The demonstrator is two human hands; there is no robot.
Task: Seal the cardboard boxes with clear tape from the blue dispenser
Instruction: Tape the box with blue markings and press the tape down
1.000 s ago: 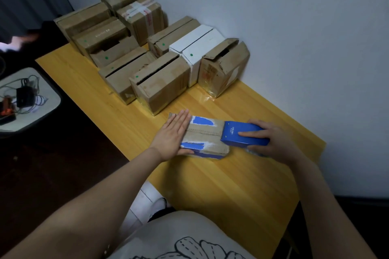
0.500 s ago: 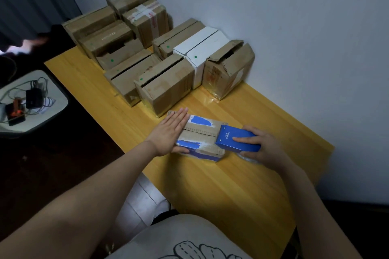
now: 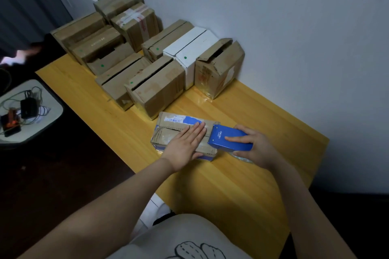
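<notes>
A flat cardboard box (image 3: 168,124) with blue patches and a torn label lies on the yellow wooden table (image 3: 221,185). My left hand (image 3: 186,146) presses flat on its top, fingers straight and pointing right. My right hand (image 3: 255,146) grips the blue tape dispenser (image 3: 228,139), whose front edge sits on the right end of the box, just past my left fingertips. The clear tape itself is too faint to make out.
Several brown cardboard boxes (image 3: 155,88) and a white box (image 3: 193,52) stand in rows against the wall behind the flat box. A small white side table (image 3: 52,111) with cables and a charger is at the left. The table's right edge is close to my right hand.
My left hand has slid rightwards along the box top toward the dispenser, uncovering the box's left end. The dispenser stays at the box's right end.
</notes>
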